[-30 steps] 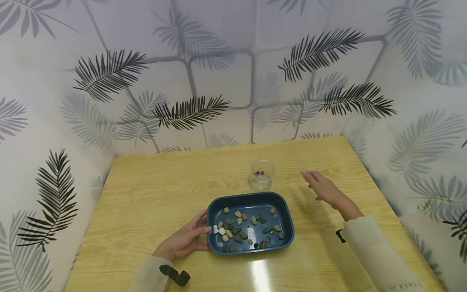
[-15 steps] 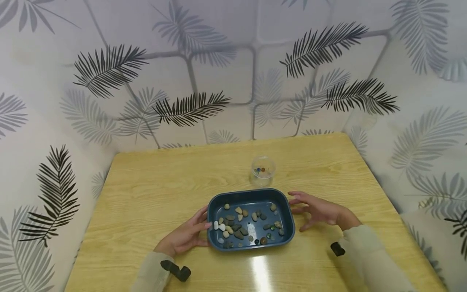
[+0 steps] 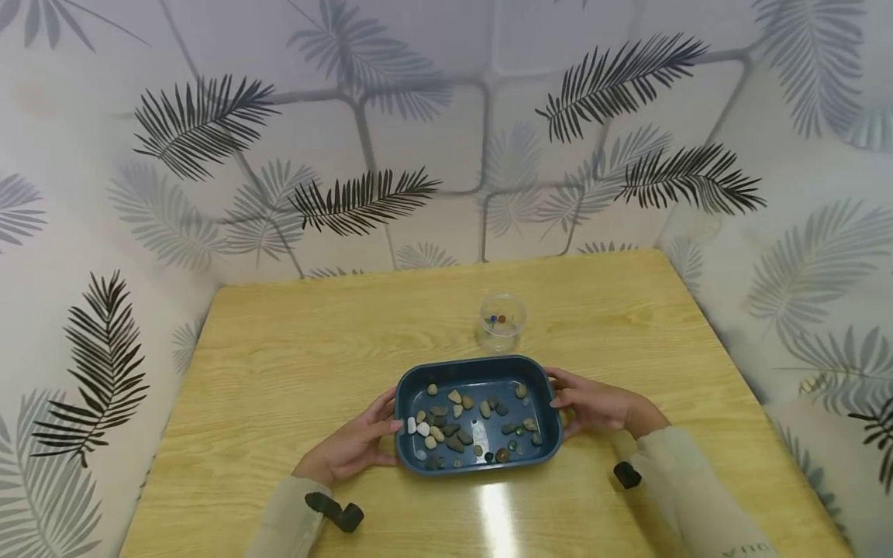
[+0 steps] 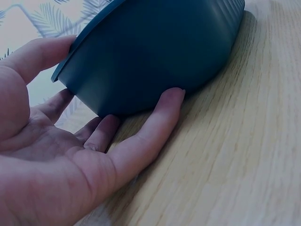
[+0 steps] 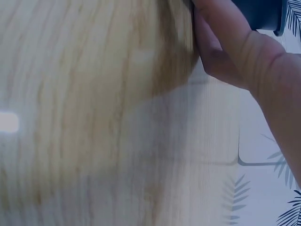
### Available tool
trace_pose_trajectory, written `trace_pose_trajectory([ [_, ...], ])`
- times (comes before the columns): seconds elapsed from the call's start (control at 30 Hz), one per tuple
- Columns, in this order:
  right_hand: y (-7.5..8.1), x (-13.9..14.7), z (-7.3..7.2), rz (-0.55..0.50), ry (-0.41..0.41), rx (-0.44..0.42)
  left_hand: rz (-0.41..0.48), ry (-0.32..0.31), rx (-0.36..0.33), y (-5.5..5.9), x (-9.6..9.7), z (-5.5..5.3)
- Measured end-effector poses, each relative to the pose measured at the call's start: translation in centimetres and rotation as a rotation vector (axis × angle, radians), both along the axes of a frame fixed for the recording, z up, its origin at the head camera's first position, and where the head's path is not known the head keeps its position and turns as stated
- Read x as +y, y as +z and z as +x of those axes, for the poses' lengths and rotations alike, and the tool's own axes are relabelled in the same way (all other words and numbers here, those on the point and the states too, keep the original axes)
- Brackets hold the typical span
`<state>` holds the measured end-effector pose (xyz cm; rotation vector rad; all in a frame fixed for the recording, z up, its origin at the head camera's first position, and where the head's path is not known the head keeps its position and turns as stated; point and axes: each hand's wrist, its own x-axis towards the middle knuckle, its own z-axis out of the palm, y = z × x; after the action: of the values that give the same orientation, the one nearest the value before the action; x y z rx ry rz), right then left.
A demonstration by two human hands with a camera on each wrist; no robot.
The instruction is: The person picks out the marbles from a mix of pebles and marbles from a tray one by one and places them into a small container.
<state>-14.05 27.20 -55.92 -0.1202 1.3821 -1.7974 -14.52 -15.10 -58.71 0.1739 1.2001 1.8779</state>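
A dark blue rectangular tray (image 3: 481,466) lies on the table, holding scattered pebbles (image 3: 456,444) and several glass marbles (image 3: 501,455). My left hand (image 3: 351,448) grips its left end. In the left wrist view, that thumb meets the rim and the fingers lie along the lower edge of the tray wall (image 4: 155,56). At the opposite end, my right hand (image 3: 601,404) holds the tray with the thumb at the rim; its other fingers are partly hidden behind the wall. The right wrist view catches only part of the hand (image 5: 235,47) and a corner of the tray (image 5: 263,14).
Behind the tray stands a clear plastic cup (image 3: 501,333) with a few small coloured marbles in it. The wooden table (image 3: 300,341) meets a wall (image 3: 432,139) with a leaf pattern at its back. Glare shows on the wood in front.
My right hand has come down and leftward from above the table and taken hold of the tray's right end. The left hand has stayed at the left end.
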Motion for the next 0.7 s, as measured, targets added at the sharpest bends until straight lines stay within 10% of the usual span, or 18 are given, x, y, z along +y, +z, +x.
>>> trace_pose_trajectory([
  [0.7,-0.8,-1.6,1.7,0.07,-0.156,-0.03,0.008,-0.003,-0.005,0.1,0.0,-0.1],
])
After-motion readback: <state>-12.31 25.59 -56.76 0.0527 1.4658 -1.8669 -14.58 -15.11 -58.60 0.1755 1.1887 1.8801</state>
